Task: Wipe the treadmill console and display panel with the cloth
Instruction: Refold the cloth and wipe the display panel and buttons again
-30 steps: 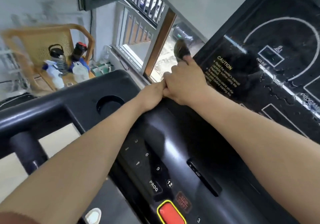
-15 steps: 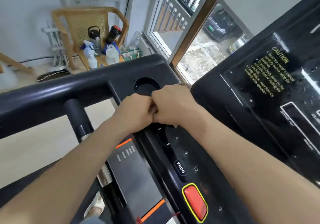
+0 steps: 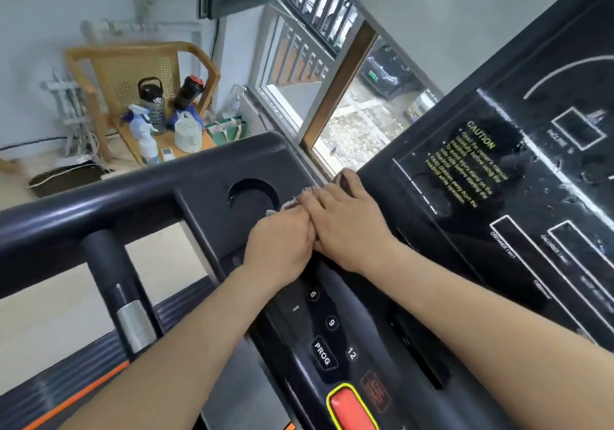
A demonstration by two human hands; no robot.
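Observation:
The black treadmill console [image 3: 335, 310] runs from the lower middle up to the cup holder [image 3: 253, 196]. Its glossy display panel [image 3: 518, 177], with a yellow CAUTION label and white outlines, rises on the right and looks streaked. A greyish cloth [image 3: 300, 197] peeks out in front of my knuckles on the console's upper left part. My left hand [image 3: 282, 243] and my right hand [image 3: 349, 227] lie side by side on the cloth, touching each other. The fingers of both curl down over the cloth. Most of the cloth is hidden under them.
A black handrail [image 3: 99, 203] crosses the left side, with an upright post [image 3: 116, 293] below it. A red stop button [image 3: 350, 408] sits at the console's lower end. A wooden chair [image 3: 133, 74] with bottles [image 3: 146, 130] stands behind, next to a window [image 3: 332, 74].
Both hands came down from the display panel's left edge onto the console by the cup holder. Since half a second ago they have slid slightly toward the panel's base, and the cloth shows ahead of them.

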